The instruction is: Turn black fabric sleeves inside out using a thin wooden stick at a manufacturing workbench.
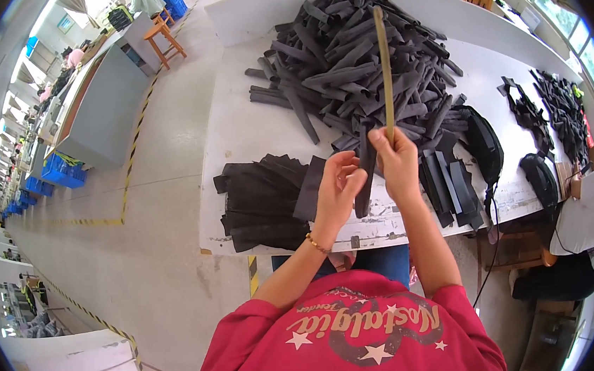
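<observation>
In my right hand (399, 162) is a long thin tan stick (385, 72), standing up away from me over the pile. The same hand pinches the top end of a narrow dark fabric tube (366, 186), which hangs toward the table's front edge. My left hand (340, 187) is beside it, fingers curled, thumb tip against the tube's side. Left of that hand, a stack of flat black fabric pieces (263, 202) lies on the white table (243, 130). A large heap of rolled dark fabric tubes (357, 60) rises beyond both hands.
Several dark strips (450, 186) lie right of my right hand. A black curved pouch (483, 144) and another dark pouch (539, 178) are farther right, near black strap pieces (564, 116). A raised white board (488, 31) edges the table's back. Someone in white sits at right.
</observation>
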A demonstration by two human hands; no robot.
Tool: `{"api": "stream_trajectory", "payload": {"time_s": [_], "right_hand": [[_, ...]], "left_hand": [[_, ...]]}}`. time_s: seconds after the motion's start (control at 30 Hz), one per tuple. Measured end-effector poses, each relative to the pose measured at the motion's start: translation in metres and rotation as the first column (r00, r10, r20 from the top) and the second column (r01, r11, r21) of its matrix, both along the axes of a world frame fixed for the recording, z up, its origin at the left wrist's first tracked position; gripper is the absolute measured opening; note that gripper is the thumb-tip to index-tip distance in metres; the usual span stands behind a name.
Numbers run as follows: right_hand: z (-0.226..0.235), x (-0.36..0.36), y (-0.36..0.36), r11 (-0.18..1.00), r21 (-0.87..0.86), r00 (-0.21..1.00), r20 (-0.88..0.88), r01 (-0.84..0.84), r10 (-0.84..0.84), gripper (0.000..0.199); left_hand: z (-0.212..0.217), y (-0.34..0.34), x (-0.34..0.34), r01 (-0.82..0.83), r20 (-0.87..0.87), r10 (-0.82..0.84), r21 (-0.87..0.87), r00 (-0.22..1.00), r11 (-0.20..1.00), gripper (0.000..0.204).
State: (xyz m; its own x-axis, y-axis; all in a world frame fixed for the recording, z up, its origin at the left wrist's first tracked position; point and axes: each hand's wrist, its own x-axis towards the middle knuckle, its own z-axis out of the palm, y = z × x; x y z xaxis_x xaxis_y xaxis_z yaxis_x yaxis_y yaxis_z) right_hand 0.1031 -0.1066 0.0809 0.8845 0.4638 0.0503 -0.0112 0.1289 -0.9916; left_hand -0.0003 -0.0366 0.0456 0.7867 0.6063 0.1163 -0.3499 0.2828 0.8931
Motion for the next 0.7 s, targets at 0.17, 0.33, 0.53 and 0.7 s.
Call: {"api": "stream_trajectory", "payload": {"time_s": [0.17, 0.33, 0.53, 0.7], "right_hand": [[-0.005, -0.013, 0.002, 0.965, 0.004, 0.960, -0.095, -0.262, 0.261, 0.022], [0.024, 0.034, 0.045, 0.997, -0.071, 0.939, 0.341, -0.025, 0.048, 0.024], [0.068, 0.117, 0.053, 0.981, 0.081, 0.899, 0.393, 0.177, -0.194, 0.022], [-0.019, 0.065, -0.001, 0.982, -0.191, 0.949, 0.310, -0.001, 0.061, 0.018]], "left_hand": [[-0.006, 0.023, 0.004, -0.047, -0.012, 0.047, -0.034, 0.999, 0.998, 0.013], [0.005, 0.063, -0.014, -0.220, -0.096, 0.221, 0.015, 0.971, 0.975, 0.024], [-0.012, 0.092, -0.037, 0.110, -0.427, 0.368, 0.763, 0.826, 0.637, 0.024], [-0.066, 0.113, -0.004, 0.166, -0.292, 0.648, 0.954, 0.704, 0.250, 0.032]]}}
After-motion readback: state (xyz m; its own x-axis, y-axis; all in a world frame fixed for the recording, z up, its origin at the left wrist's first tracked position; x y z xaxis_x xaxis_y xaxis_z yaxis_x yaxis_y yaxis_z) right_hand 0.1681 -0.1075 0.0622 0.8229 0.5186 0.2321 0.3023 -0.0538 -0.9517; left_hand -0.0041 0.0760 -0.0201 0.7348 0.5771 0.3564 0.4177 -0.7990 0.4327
